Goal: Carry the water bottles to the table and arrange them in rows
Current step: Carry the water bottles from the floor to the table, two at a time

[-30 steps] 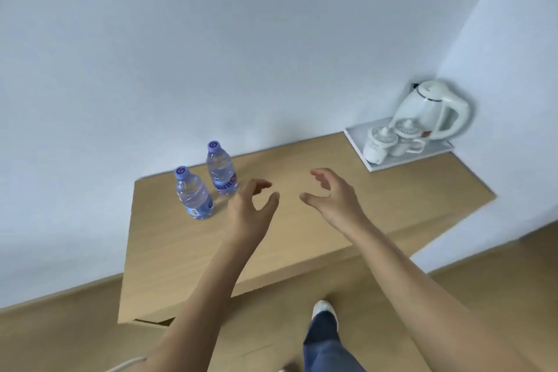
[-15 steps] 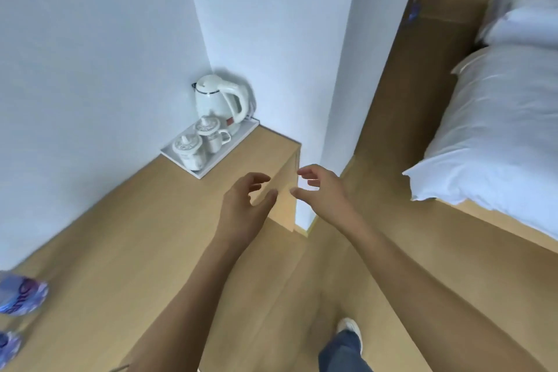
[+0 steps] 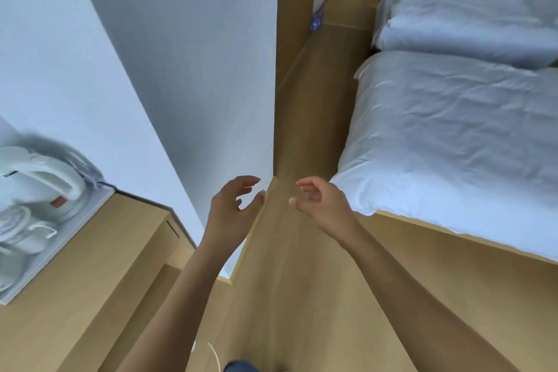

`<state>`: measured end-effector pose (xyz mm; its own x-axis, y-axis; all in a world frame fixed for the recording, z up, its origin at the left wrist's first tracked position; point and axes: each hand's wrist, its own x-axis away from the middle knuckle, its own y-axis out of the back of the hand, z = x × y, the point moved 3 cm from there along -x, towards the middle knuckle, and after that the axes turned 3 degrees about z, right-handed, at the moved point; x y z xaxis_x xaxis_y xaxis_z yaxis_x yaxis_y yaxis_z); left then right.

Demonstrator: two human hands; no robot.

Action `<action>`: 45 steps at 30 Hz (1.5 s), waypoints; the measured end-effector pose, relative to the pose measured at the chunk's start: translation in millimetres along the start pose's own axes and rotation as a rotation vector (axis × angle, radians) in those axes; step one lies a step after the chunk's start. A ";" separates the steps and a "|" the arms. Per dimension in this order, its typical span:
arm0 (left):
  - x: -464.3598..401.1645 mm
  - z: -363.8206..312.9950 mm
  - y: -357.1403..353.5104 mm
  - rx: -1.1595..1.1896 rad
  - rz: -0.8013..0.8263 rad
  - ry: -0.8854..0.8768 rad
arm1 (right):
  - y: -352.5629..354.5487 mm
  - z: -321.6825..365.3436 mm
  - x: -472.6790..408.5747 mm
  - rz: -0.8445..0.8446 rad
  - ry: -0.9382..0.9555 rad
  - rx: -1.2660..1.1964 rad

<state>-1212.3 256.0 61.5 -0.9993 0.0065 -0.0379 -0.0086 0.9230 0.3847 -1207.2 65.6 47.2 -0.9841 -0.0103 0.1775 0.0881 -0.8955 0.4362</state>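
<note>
Trouser leg (image 3: 240, 367): a scrap of blue cloth at the bottom edge of the view, nearest the camera, above the wooden floor (image 3: 302, 296).
Forearms: both bare, reaching forward from the lower edge, the left from lower left, the right from lower right.
Left hand (image 3: 228, 210): held in the air in front of the wall corner; its fingers (image 3: 246, 183) are loosely curved and spread, thumb apart from them, and hold nothing.
Right hand (image 3: 324, 205): held level with the left, just beside it but apart from it; its fingers (image 3: 306, 189) are loosely curled toward the palm, thumb pointing left, and hold nothing.
Surface (image 3: 90, 266): a light wooden top at lower left, set against the white wall (image 3: 151, 54).
Tray (image 3: 65, 231): white, lying on the surface at the left edge of the view, blurred.
Kettle (image 3: 45, 187): white with a small red mark, standing on the tray.
Cups (image 3: 21, 229): white, on the tray just in front of the kettle; blurred, so their number cannot be told.
Bed (image 3: 453, 145): at the right, covered in white bedding, with pillows (image 3: 468, 30) at its far end.
Passage: the floor runs on between the wall and the bed toward a doorway at the top.
Water bottles (image 3: 317, 18): only a small bluish blur on the floor far down the passage, by the wall; too unclear to say for sure that these are bottles.
</note>
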 end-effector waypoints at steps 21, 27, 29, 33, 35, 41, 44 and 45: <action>-432.7 -65.4 -182.3 -0.015 0.197 -0.088 | 214.8 -19.1 -375.1 -0.207 -0.161 -0.029; -544.6 -78.1 -220.7 -0.004 0.211 -0.073 | 263.1 -28.5 -483.1 -0.224 -0.179 -0.055; -587.4 -76.9 -240.8 -0.018 0.221 -0.075 | 278.7 -36.2 -525.1 -0.221 -0.183 -0.062; -683.1 -79.3 -288.3 -0.021 0.243 -0.071 | 321.5 -51.3 -618.6 -0.184 -0.192 -0.073; -734.0 -86.1 -315.5 -0.001 0.248 -0.071 | 353.4 -55.5 -671.2 -0.193 -0.190 -0.063; -888.9 -120.0 -374.4 -0.007 0.239 -0.062 | 437.6 -52.0 -819.0 -0.167 -0.202 -0.037; -957.3 -127.2 -393.5 0.008 0.222 -0.058 | 468.4 -53.9 -885.2 -0.177 -0.215 -0.036; -976.7 -126.9 -399.2 0.011 0.219 -0.049 | 474.6 -54.9 -905.3 -0.172 -0.221 -0.033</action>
<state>-237.6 -167.6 61.9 -0.9741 0.2261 0.0007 0.2095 0.9017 0.3783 -283.0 -374.5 45.0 -0.9264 0.2369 0.2927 -0.0858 -0.8896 0.4486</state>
